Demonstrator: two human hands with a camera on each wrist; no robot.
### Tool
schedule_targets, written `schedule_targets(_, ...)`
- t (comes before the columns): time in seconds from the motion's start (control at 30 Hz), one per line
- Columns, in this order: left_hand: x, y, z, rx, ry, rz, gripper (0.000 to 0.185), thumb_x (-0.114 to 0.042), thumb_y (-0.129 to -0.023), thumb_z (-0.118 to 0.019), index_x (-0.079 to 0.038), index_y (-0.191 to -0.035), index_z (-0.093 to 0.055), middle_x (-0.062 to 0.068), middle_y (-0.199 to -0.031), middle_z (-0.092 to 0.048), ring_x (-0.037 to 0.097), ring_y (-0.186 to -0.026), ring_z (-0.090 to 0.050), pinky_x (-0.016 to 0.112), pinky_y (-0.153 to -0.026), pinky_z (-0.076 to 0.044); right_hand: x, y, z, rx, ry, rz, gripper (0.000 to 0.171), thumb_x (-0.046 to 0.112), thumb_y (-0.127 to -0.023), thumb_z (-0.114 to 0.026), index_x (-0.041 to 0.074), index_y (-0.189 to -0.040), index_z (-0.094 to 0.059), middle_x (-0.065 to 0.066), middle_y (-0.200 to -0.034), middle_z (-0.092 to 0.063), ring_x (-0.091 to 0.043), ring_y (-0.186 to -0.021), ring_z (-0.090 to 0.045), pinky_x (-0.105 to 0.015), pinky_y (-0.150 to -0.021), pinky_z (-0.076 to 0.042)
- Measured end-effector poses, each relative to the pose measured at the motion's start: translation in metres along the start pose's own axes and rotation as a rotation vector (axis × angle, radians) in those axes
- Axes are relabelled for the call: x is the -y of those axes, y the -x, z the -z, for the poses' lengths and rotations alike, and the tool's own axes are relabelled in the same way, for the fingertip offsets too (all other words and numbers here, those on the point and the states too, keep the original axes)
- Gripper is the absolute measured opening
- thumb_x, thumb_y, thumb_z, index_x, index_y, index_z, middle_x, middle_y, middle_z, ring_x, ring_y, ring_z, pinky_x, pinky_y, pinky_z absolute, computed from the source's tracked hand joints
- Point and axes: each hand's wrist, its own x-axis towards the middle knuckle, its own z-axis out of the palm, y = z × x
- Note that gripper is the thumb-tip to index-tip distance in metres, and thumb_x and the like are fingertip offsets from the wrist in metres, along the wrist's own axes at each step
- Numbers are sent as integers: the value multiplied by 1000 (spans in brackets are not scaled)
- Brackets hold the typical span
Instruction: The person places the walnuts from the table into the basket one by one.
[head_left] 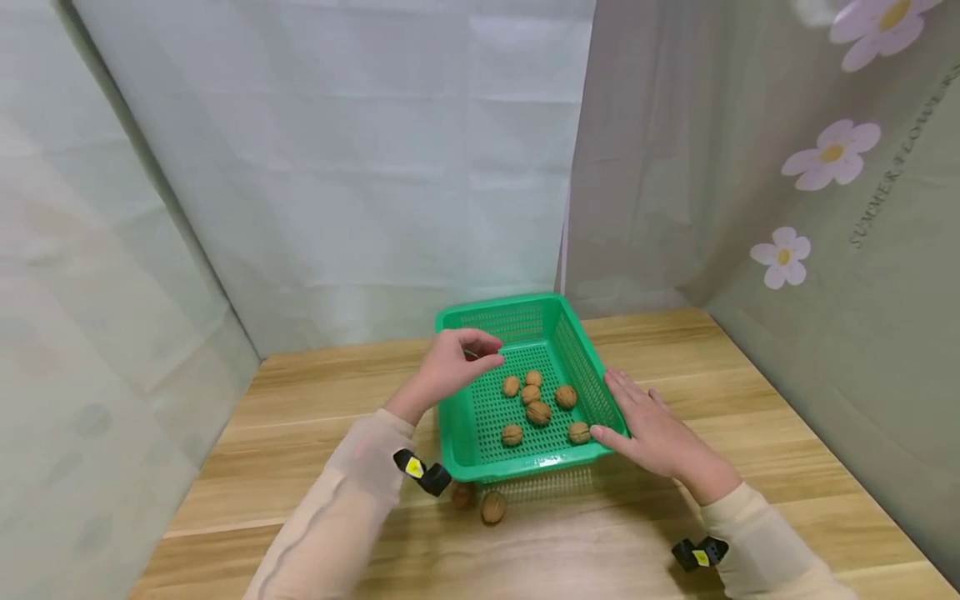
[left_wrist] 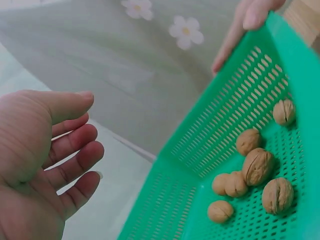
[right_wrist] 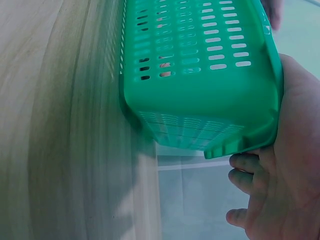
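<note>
A green plastic basket (head_left: 525, 465) with slotted walls stands on the wooden table. Several walnuts (head_left: 538, 413) lie loose on its floor; the left wrist view shows these walnuts (left_wrist: 258, 166) close up. My left hand (head_left: 452, 367) hovers over the basket's left side, palm inward. In the left wrist view the left hand (left_wrist: 47, 155) has loosely bent fingers with nothing between them. At the basket's right rim rests my right hand (head_left: 660, 429), fingers extended along the outside and thumb on the near right corner. The right wrist view shows that palm (right_wrist: 295, 165) against the rim.
Two more walnuts sit on the table by the basket's near left corner, one walnut (head_left: 492, 507) in plain sight, the other walnut (head_left: 462, 496) partly shadowed. Pale cloth curtains (head_left: 360, 183) enclose the table (head_left: 300, 425) at the back and sides.
</note>
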Motion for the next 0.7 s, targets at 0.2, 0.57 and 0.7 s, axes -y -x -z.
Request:
schedule_targets(0.2, 8, 57, 17, -94, 47, 38, 20, -25, -89, -71, -13, -106, -71, 3, -101, -70, 17, -87, -64, 33, -76, -53, 0, 0, 0, -3, -13, -4, 90, 61, -93, -48, 1, -153, -16, -16, -158, -17, -35, -145, -13, -66, -108, -14)
schedule_targets(0.57, 61, 129, 10, -162, 28, 195, 24, -11, -85, -74, 2, -105, -70, 4, -90, -69, 16, -79, -64, 26, -70, -53, -1, 0, -1, -1, -11, -8, 90, 61, -93, -48, 1, -153, -17, -15, -158, -17, -34, -145, -13, -66, -108, -14)
schedule_targets(0.7, 73, 141, -9, -82, -15, 183, 16, -9, -85, -73, -2, -98, -70, 1, -86, -69, 13, -78, -63, 25, -69, -53, 0, 0, -2, -2, -14, -9, 90, 61, -93, -47, 2, -153, -16, -15, -158, -17, -35, -144, -13, -65, -108, -14)
